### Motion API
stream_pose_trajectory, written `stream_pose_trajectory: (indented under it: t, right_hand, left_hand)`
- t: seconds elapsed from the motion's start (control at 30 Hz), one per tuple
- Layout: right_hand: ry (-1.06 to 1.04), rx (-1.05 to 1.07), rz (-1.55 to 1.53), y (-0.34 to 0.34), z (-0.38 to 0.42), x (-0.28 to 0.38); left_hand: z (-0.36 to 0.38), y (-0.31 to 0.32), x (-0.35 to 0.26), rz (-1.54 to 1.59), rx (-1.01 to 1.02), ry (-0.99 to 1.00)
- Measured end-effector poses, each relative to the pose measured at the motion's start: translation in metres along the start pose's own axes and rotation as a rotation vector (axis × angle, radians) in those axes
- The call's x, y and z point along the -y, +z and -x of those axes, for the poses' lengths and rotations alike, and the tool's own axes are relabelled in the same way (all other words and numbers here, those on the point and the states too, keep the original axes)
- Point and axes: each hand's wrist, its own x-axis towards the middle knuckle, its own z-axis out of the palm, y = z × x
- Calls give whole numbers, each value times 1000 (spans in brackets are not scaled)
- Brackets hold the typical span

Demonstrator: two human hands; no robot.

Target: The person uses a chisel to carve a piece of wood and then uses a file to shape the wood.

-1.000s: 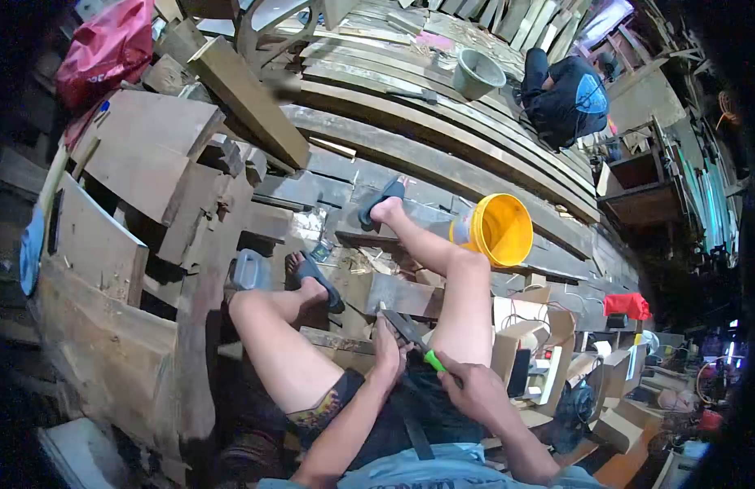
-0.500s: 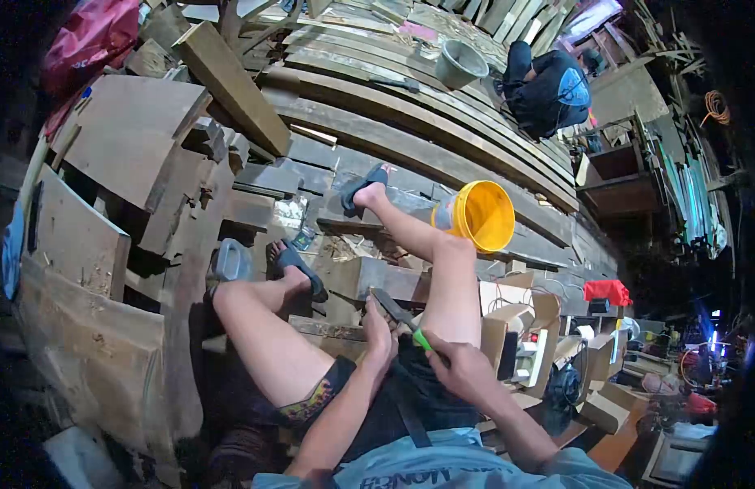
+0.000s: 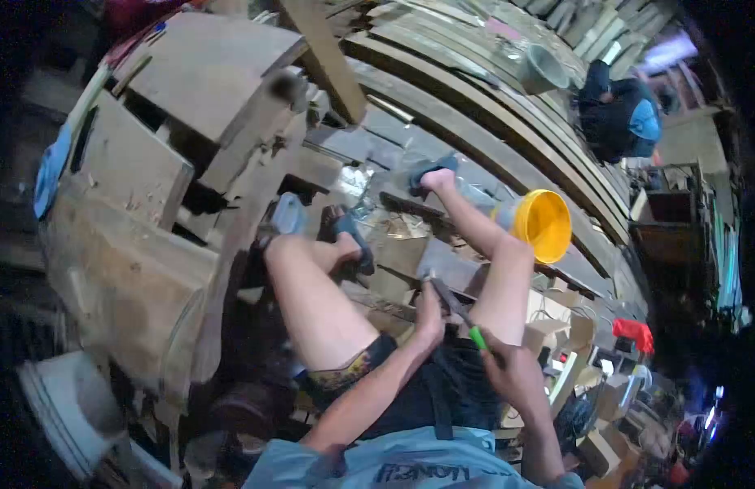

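My right hand (image 3: 508, 373) is closed around the green handle of a file (image 3: 452, 301), whose flat dark blade slants up and left. Just left of the blade, my left hand (image 3: 429, 316) is closed, its fingertips near the blade's far end. A small light tip shows there, too small to name; whether those fingers grip it or the blade's end is hidden. Both hands are between my bent knees, above the dark shorts.
A yellow bucket (image 3: 548, 226) lies tipped beyond my right knee. Long planks (image 3: 483, 122) run across the far side. Wooden boards (image 3: 133, 261) stand at left, near a white bucket (image 3: 72, 407). Cartons (image 3: 561, 334) crowd the right. Another person (image 3: 618, 114) crouches at the back.
The view has swung left, so everything appears farther right, and a white bucket has come into sight at lower left. Both hands keep hold near my lap, with the file at a similar slant.
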Motion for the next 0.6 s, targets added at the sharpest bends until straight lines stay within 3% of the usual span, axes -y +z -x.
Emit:
stream_pose_trajectory:
  t: [0.1,0.17,0.27,0.33,0.4,0.43,0.47,0.5,0.53,0.57,0.6]
  right_hand:
    - [44,33,-96,5,2,-4]
    - [-38,59,-330,10,4,-14]
    - [-19,190,-375,11,7,-21]
    - [-61,179,-507,14,11,-25]
    - [-42,163,-664,8,11,-29]
    - [0,162,-728,0,12,-29]
    - [23,129,-735,-4,10,-32]
    - [47,104,-740,-7,9,-38]
    - [1,45,-735,-6,6,-45]
    - [-41,-11,-730,-4,4,-53]
    - [50,31,-775,-12,4,-52]
  left_hand:
    - [2,-27,-15,-70,172,-77]
    - [33,-40,-45,-41,157,-214]
    - [38,-99,-85,-90,609,-359]
    - [49,-99,-130,-313,592,-444]
    - [25,-117,-176,-231,766,-407]
    - [5,-133,-200,-186,473,-369]
    - [1,-122,-225,-274,621,-339]
    - [-9,-123,-241,-413,544,-65]
    - [-31,-120,-253,-277,653,-77]
    - [-43,-111,-258,-370,480,14]
    - [-70,-112,-252,-636,203,257]
